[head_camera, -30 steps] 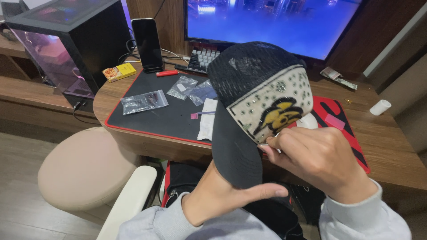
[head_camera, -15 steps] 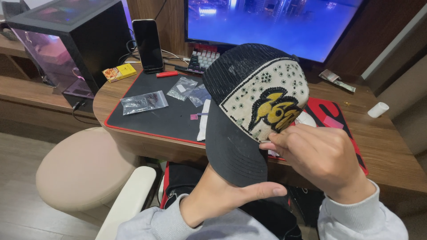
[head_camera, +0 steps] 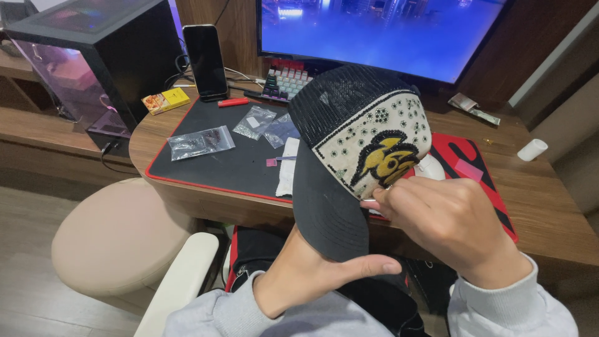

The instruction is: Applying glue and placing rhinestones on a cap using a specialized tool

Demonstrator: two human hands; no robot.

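Nearest the camera, the left hand holds the black cap up from below, thumb stretched out under the brim and the other fingers hidden behind it, so their grip cannot be told. Over the last second the cap has turned slightly, bringing the yellow emblem on its studded cream front panel closer to the right hand, whose fingers are pressed together, pinching something tiny at the panel's lower edge; the work on that panel appears ongoing. Beyond, on the tabletop, lie a black mat, 3 small clear bags, a keyboard and monitor.
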